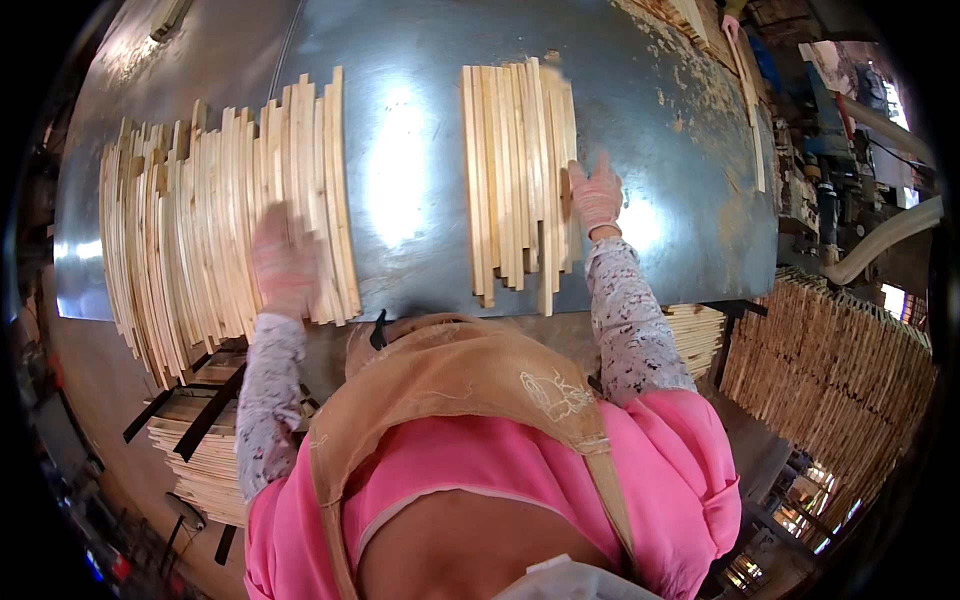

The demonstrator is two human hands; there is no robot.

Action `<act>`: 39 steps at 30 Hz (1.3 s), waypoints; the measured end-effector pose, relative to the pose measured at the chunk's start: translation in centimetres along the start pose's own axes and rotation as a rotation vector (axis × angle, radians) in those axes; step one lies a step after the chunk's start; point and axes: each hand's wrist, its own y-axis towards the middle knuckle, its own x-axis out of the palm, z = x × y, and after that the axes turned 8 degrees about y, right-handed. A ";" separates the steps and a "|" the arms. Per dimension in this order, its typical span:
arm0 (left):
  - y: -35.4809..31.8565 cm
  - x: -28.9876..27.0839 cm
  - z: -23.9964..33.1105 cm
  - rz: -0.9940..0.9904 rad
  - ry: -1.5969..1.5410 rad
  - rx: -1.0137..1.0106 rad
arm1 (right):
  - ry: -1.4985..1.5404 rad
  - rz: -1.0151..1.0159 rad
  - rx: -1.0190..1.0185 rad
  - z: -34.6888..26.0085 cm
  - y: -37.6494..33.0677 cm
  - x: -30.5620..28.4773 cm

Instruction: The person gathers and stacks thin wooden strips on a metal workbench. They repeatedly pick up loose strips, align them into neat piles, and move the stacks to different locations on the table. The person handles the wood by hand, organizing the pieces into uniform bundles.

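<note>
Long pale wooden strips (195,240) lie side by side in a wide row on the left of the metal tabletop (680,220), their ends uneven. My left hand (285,265), in a thin pinkish glove, is over the right part of this row; motion smears its fingers. A smaller group of wooden strips (508,165) lies to the right, across a strip of bare metal. Against the right side of that group is my right hand (597,196), gloved alike, fingers spread and fingertips by the outermost strip. Whether it presses on the wood, I cannot tell.
At the far right corner a co-worker's gloved hand (732,27) is beside long strips (748,100). Sawdust (690,75) is scattered near there. Stacked wood (820,390) stands right of the table, and more strips (200,455) rest below its left edge near black metal bars (210,412).
</note>
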 end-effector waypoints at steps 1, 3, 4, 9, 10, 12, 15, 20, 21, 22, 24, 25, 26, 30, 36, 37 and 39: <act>0.2 1.8 3.7 0.013 -0.053 0.108 | 0.026 -0.065 0.040 1.9 1.7 0.4; 1.2 4.2 12.1 -0.131 -0.155 0.204 | 0.068 -0.209 0.135 6.6 4.3 3.2; 1.1 5.4 15.3 -0.140 -0.130 0.236 | -0.174 -0.301 -0.351 7.5 4.1 4.3; 2.4 11.0 24.3 -0.416 -0.343 -0.040 | 0.602 -0.246 -0.043 5.6 3.4 5.4; 2.5 11.7 24.3 -0.404 -0.376 -0.031 | 0.733 -0.318 0.042 5.9 3.9 4.8; 2.6 12.2 23.7 -0.381 -0.443 -0.013 | 0.725 -0.359 0.060 5.6 4.0 4.0; 3.6 11.7 24.7 -0.420 -0.378 -0.043 | 0.589 -0.378 0.026 5.8 5.8 4.7; 6.8 12.4 26.5 -0.347 -0.159 -0.013 | 0.100 -0.477 -0.171 3.6 9.8 3.8; 7.0 13.0 26.9 -0.251 -0.107 0.000 | 0.091 -0.471 -0.171 3.1 10.0 3.9; 6.9 13.4 27.1 -0.156 -0.053 0.015 | 0.082 -0.464 -0.170 2.4 10.0 3.8; 6.7 13.7 27.4 -0.195 -0.122 -0.043 | 0.150 -0.450 -0.131 1.8 9.4 4.2; 6.6 13.7 27.6 -0.214 -0.157 -0.070 | 0.226 -0.444 -0.093 1.6 8.8 4.5; 6.2 13.6 27.9 -0.298 -0.359 -0.188 | 0.302 -0.437 -0.054 1.6 8.1 4.6; 5.2 13.3 27.9 -0.367 -0.976 -0.438 | 0.791 -0.529 0.075 1.8 6.7 5.4; 7.7 7.2 26.0 -0.037 -1.275 -0.234 | 1.014 -0.331 -0.262 -4.8 7.4 0.0; 8.9 4.5 25.8 0.025 -1.413 -0.106 | 1.048 -0.234 -0.389 -7.1 7.8 -2.0; 10.9 -2.1 24.6 0.109 -1.310 -0.041 | 1.682 -0.213 -0.192 -14.9 5.2 -9.6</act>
